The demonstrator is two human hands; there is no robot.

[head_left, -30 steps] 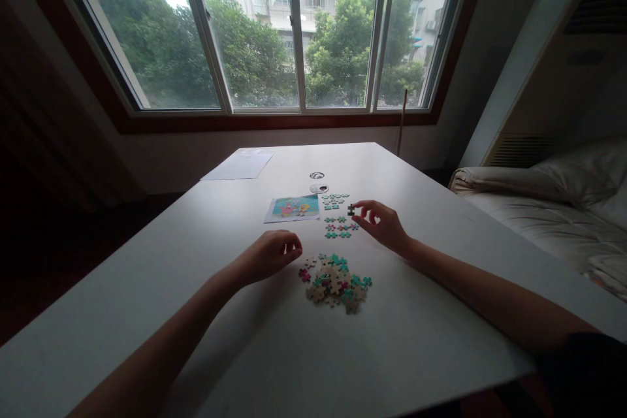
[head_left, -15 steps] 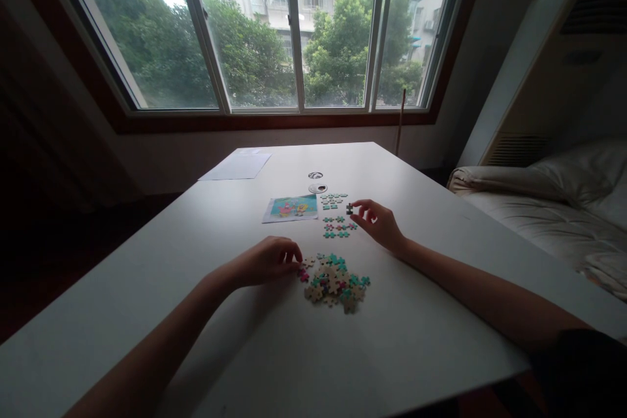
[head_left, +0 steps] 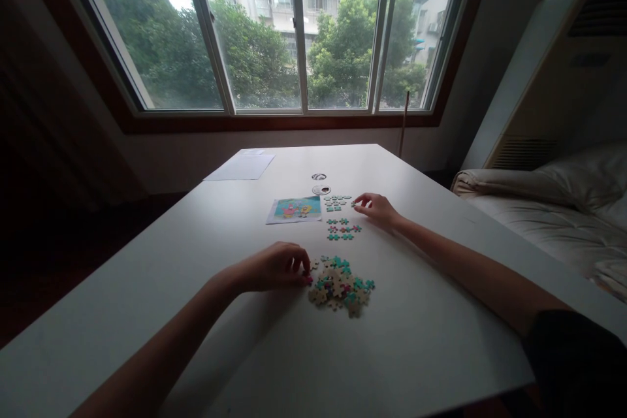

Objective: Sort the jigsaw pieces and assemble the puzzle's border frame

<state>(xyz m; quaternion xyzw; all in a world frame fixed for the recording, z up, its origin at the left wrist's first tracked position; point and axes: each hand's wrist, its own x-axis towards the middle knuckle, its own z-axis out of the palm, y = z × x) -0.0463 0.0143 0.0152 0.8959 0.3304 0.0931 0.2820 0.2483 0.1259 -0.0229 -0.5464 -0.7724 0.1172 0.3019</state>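
A heap of jigsaw puzzle pieces, turquoise, pink and plain tan backs, lies on the white table. At its left edge my left hand rests with curled fingers, the tips closed on a pink puzzle piece, partly hidden by them. Farther off, my right hand pinches a turquoise puzzle piece between thumb and fingertips, low over the table. That piece is at the right end of the upper rows of laid-out puzzle pieces. More sorted pieces lie in short rows below these.
A colourful picture sheet with cartoon figures lies left of the rows. Behind it are two round inserts in the tabletop. White paper lies at the far left corner. A padded sofa stands to the right.
My right hand has lowered the puzzle piece and brought it to the right end of the upper rows. My left hand has shifted slightly right, over the pink piece.
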